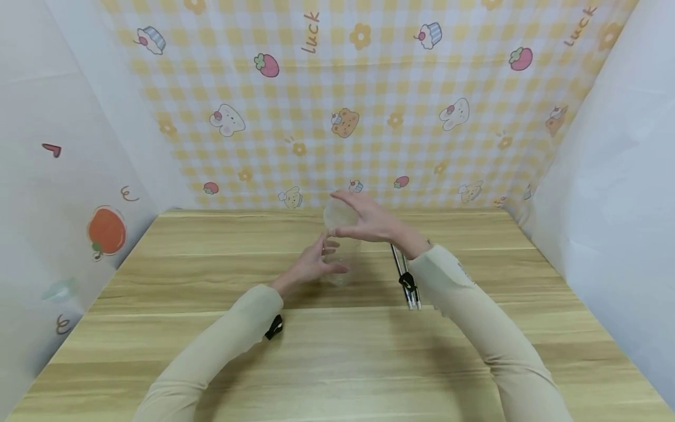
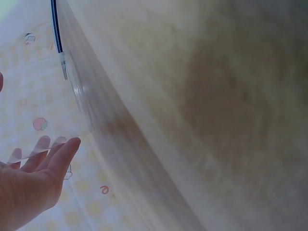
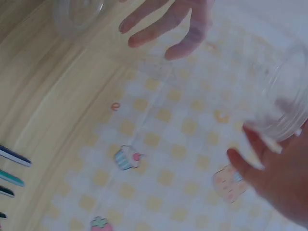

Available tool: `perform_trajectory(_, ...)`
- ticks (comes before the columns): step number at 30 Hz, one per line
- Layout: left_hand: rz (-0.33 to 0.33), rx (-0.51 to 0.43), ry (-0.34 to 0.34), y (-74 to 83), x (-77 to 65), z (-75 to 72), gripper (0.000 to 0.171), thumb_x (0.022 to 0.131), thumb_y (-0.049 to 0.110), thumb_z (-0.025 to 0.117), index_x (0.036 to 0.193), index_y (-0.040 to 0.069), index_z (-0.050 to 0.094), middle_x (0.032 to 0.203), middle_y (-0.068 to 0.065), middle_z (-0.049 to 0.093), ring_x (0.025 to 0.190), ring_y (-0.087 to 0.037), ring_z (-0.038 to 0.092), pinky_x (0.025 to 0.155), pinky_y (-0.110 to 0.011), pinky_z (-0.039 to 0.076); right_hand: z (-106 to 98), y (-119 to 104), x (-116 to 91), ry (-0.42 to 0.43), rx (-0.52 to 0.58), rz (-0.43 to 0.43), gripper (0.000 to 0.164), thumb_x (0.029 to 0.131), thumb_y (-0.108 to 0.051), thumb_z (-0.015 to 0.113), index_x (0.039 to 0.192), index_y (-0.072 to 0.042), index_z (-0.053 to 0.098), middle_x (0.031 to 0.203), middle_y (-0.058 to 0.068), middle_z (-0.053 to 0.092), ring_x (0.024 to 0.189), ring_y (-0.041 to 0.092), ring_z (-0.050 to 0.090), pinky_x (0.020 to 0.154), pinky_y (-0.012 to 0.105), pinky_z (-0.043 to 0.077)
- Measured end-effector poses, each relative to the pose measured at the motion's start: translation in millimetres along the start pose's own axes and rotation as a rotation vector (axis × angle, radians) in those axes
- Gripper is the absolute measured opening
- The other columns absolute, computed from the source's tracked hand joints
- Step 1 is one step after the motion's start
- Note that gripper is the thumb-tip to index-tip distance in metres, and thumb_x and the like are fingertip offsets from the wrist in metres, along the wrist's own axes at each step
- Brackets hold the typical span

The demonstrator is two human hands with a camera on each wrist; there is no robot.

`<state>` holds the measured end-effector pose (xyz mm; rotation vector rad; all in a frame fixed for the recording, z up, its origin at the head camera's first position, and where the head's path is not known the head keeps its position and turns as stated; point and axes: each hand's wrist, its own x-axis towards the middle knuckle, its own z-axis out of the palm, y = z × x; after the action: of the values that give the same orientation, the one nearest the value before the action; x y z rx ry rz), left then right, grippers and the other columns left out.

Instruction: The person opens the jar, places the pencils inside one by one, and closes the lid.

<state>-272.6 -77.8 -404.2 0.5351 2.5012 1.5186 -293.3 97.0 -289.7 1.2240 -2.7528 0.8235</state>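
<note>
A tall clear jar (image 1: pixel 338 280) stands upright on the wooden table, its round top end (image 1: pixel 336 214) showing whitish. From the left side my left hand (image 1: pixel 310 264) curves around the jar's lower body, thumb on the near side. In the right wrist view its fingers (image 3: pixel 161 30) show through the clear wall. My right hand (image 1: pixel 373 220) holds the round top from the right, thumb and fingers spread around the ringed clear rim (image 3: pixel 284 103). Part of the jar is hidden behind both hands.
Several thin, dark and teal sticks (image 1: pixel 396 258) lie on the table (image 1: pixel 348 363) right of the jar, partly under my right forearm. A yellow checked cloth (image 1: pixel 316 88) hangs behind the table. White sheets (image 1: pixel 606 146) close off both sides.
</note>
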Motion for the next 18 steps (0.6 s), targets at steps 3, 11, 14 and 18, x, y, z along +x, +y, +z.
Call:
perform_trajectory(3,-0.011,0.000,0.001,0.0,-0.6,0.0,0.095,0.073,0.021,0.073,0.142,0.019,0.007,0.129,-0.010,0.042,0.116,-0.027,0.040,0.094,-0.044,0.033,1.4,-9.0,-2.7,0.042,-0.108,0.088,0.081,0.076,-0.054,0.058,0.137,-0.011,0.029,0.136,0.014,0.031,0.122,0.029,0.029,0.094,0.047,0.032)
perform_trajectory(11,-0.030,0.010,-0.012,0.3,-1.0,-0.7,0.087,0.072,0.025,0.074,0.138,0.019,0.017,0.130,-0.008,0.040,0.117,-0.027,0.039,0.093,-0.047,0.034,11.4,-13.4,-6.5,0.158,-0.155,0.198,0.085,0.070,-0.057,0.063,0.130,-0.004,0.035,0.124,0.015,0.041,0.108,0.025,0.040,0.086,0.038,0.039)
perform_trajectory(14,-0.022,0.007,-0.013,0.1,0.2,-0.7,0.089,0.072,0.023,0.074,0.139,0.023,0.015,0.129,-0.009,0.041,0.117,-0.027,0.039,0.093,-0.047,0.034,12.8,-10.0,-8.3,0.193,-0.043,0.188,0.082,0.069,-0.050,0.068,0.130,-0.004,0.036,0.122,0.014,0.042,0.107,0.024,0.040,0.085,0.037,0.039)
perform_trajectory(18,-0.019,0.012,-0.007,0.9,0.6,-0.8,0.094,0.072,0.023,0.074,0.140,0.027,0.010,0.128,-0.009,0.042,0.116,-0.027,0.040,0.093,-0.047,0.033,12.5,-1.4,-10.9,0.207,0.109,0.136,0.084,0.068,-0.041,0.073,0.134,-0.008,0.033,0.123,0.010,0.044,0.107,0.022,0.040,0.084,0.039,0.039)
